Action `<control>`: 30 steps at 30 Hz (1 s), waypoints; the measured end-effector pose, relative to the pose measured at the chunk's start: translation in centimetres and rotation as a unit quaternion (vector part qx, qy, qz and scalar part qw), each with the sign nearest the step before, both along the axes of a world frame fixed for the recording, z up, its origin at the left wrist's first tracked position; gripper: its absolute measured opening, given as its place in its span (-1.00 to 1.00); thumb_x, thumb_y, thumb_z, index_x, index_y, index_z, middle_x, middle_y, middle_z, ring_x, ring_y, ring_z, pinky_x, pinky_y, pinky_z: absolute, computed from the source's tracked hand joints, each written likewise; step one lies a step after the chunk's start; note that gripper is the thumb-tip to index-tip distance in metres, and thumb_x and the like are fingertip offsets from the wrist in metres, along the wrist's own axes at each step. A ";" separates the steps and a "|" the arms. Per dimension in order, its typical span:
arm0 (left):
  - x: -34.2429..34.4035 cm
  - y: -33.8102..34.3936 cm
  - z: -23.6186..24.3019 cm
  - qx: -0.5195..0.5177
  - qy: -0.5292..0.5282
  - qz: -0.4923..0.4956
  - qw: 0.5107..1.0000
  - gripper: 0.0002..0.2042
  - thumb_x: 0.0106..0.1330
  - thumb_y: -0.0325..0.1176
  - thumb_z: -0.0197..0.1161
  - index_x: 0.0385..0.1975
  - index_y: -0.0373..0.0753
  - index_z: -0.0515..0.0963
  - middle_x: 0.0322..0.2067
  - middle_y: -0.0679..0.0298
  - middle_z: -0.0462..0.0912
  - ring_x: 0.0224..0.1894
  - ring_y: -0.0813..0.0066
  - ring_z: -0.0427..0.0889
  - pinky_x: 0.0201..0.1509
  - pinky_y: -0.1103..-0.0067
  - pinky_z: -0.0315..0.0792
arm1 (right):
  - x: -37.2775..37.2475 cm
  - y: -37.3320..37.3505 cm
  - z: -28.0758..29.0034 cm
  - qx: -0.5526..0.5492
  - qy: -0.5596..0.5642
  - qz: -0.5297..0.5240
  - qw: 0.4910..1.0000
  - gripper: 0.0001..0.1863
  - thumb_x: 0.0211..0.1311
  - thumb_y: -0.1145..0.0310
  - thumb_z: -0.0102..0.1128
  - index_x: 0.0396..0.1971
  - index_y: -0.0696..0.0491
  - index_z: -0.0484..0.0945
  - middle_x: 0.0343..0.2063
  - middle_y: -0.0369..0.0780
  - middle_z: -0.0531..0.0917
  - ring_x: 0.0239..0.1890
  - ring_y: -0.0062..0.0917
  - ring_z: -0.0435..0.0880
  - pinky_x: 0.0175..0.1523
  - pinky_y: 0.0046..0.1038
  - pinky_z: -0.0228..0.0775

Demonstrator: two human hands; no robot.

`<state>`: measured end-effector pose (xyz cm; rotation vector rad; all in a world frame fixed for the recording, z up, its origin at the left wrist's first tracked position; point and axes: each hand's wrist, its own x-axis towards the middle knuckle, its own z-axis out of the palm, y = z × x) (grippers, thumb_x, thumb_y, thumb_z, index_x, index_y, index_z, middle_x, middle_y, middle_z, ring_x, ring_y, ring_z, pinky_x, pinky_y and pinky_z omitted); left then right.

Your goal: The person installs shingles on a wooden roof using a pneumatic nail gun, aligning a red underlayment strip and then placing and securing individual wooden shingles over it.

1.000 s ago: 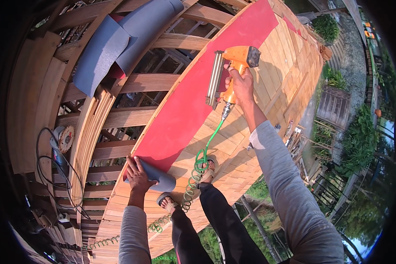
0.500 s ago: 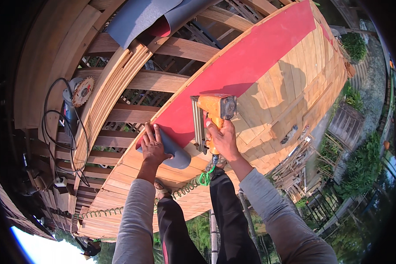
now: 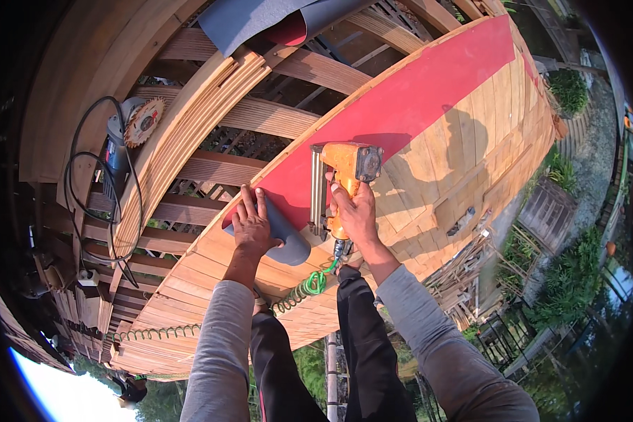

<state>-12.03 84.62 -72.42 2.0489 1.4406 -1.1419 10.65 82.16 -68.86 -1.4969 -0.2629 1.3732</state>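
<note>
My left hand [image 3: 252,228] lies with fingers spread on a grey roll of sheeting [image 3: 288,246] at the lower end of a red sheet strip [image 3: 436,77]. The strip runs along the edge of a curved surface of wooden planks [image 3: 422,190]. My right hand [image 3: 355,211] grips an orange nail gun [image 3: 355,158] with a long magazine, held over the red strip just right of the roll. A coiled green air hose [image 3: 309,281] hangs from its handle and runs left over the planks, by my legs.
Open wooden beams [image 3: 260,116] lie to the left, with a power saw [image 3: 119,151], its black cable and stacked battens [image 3: 176,141]. More grey sheeting [image 3: 243,24] drapes at the top. Scrap wood [image 3: 464,267], plants and a path lie below the right edge. Another person [image 3: 130,387] appears small at lower left.
The nail gun in my right hand has come down and left, from upright over the planks to beside the roll under my left hand. The view has also shifted.
</note>
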 end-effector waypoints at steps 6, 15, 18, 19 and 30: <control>-0.1 -0.2 -0.2 0.012 -0.010 -0.002 1.000 0.54 -0.31 0.28 0.70 0.64 -0.21 -0.21 0.61 -0.18 -0.29 0.50 -0.03 0.22 0.35 0.26 0.34 | 0.4 -1.2 -0.5 0.003 -0.047 0.040 0.998 -0.72 0.45 0.58 0.11 0.11 0.16 0.51 -0.10 -0.24 0.70 -0.51 -0.75 0.46 -0.44 -0.59 0.39; -0.2 -0.2 -0.3 0.012 -0.007 -0.003 1.000 0.54 -0.32 0.27 0.71 0.64 -0.22 -0.22 0.61 -0.17 -0.29 0.50 -0.03 0.20 0.36 0.25 0.34 | 1.9 -1.6 -0.6 0.045 -0.099 0.083 0.991 -0.67 0.45 0.56 0.15 0.17 0.18 0.50 -0.09 -0.27 0.73 -0.48 -0.76 0.47 -0.38 -0.57 0.45; 0.1 0.0 -0.1 -0.014 -0.002 -0.002 1.000 0.57 -0.28 0.31 0.68 0.62 -0.28 -0.30 0.60 -0.21 -0.33 0.52 -0.12 0.14 0.43 0.20 0.29 | 2.4 -0.1 -0.4 0.007 -0.095 0.100 0.990 -0.69 0.42 0.53 0.19 0.13 0.16 0.55 -0.21 -0.30 0.73 -0.50 -0.76 0.49 -0.41 -0.57 0.44; 0.1 0.1 -0.1 -0.026 0.002 -0.001 1.000 0.59 -0.27 0.33 0.67 0.62 -0.31 -0.34 0.60 -0.24 -0.35 0.53 -0.16 0.11 0.46 0.18 0.26 | 2.4 0.2 -0.7 -0.007 -0.090 0.093 0.992 -0.70 0.42 0.52 0.19 0.11 0.16 0.58 -0.23 -0.30 0.73 -0.50 -0.76 0.50 -0.42 -0.58 0.44; -0.3 0.0 -0.3 0.011 -0.012 -0.005 1.000 0.53 -0.28 0.28 0.70 0.64 -0.22 -0.24 0.61 -0.20 -0.29 0.50 -0.04 0.19 0.35 0.25 0.33 | 0.6 -0.6 -0.8 -0.019 -0.170 0.129 0.977 -0.78 0.42 0.49 0.22 0.01 0.17 0.56 -0.39 -0.33 0.63 -0.55 -0.72 0.54 -0.45 -0.55 0.42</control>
